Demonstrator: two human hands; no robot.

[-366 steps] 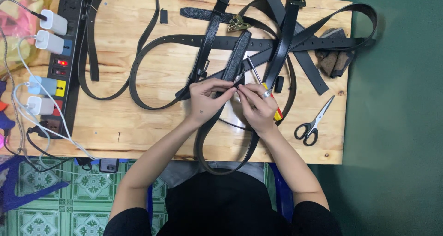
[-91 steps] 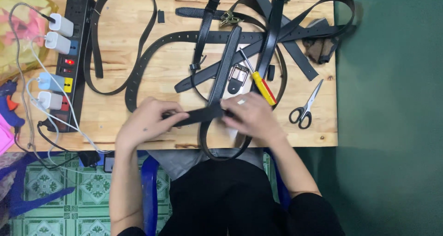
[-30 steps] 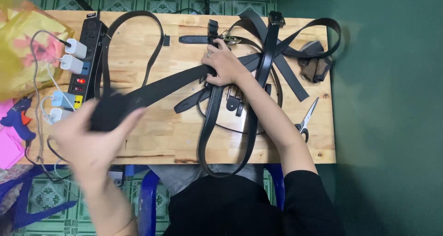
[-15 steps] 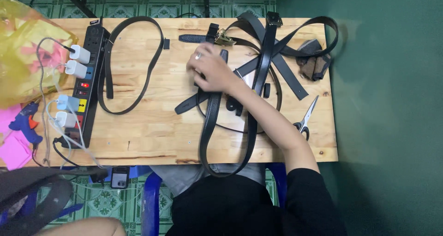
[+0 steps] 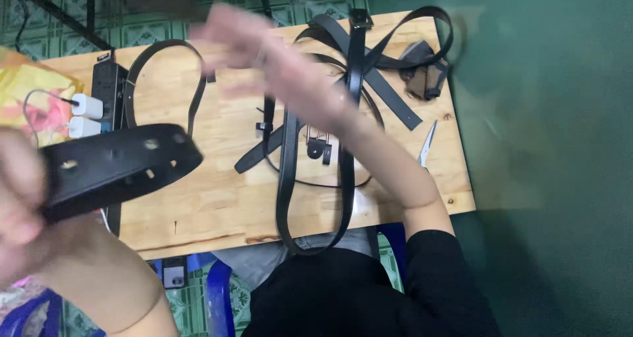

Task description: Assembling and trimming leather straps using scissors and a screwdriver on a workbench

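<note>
Left hand (image 5: 20, 198), blurred at frame's left edge, closed around the end of a wide black leather strap with punched holes (image 5: 122, 165), held up off the pale wooden bench (image 5: 217, 198). Right hand (image 5: 254, 47), blurred, fingers spread, holding nothing, above the bench's far side. Loose black belts (image 5: 316, 179) lie beneath its forearm. Silver scissors (image 5: 427, 146) near the right edge.

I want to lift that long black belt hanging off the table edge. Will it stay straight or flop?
Probably flop: the belt already bends into a loop over the table edge. Likely not slippery, since it stays draped there. The strap in the left hand holds its shape over a short stretch, so maybe slightly stiff near your grip.
</note>
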